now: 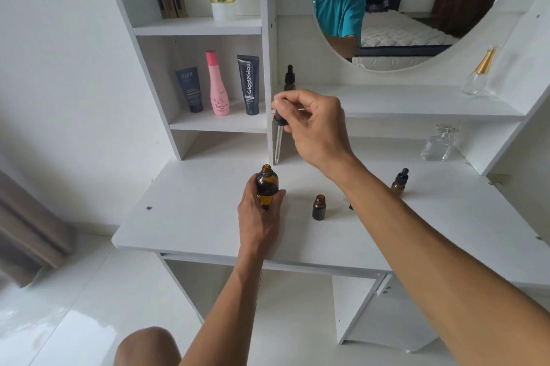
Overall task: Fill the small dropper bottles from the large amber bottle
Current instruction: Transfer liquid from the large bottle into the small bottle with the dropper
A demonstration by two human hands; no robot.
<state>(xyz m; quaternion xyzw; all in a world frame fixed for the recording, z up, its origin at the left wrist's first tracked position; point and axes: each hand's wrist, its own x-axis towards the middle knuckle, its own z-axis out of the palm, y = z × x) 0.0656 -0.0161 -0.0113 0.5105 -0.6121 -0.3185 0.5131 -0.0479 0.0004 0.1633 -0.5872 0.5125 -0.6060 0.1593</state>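
Note:
The large amber bottle (267,184) stands uncapped on the white vanity table (184,216), and my left hand (259,216) grips it around the body. My right hand (312,127) is raised above and slightly right of it, pinching a dropper (279,139) by its black cap, the glass pipette hanging down just above the bottle's mouth. A small amber bottle (319,207) stands open to the right. Another small dropper bottle (399,182) with its black cap on stands further right. A third capped dropper bottle (289,78) sits on the shelf behind.
The shelf unit at the back left holds a dark tube (190,88), a pink bottle (218,84) and a black tube (249,84). A round mirror (416,8) hangs at the back. Clear glass perfume bottles (439,143) stand at the right. A dark object is partly hidden under my right forearm.

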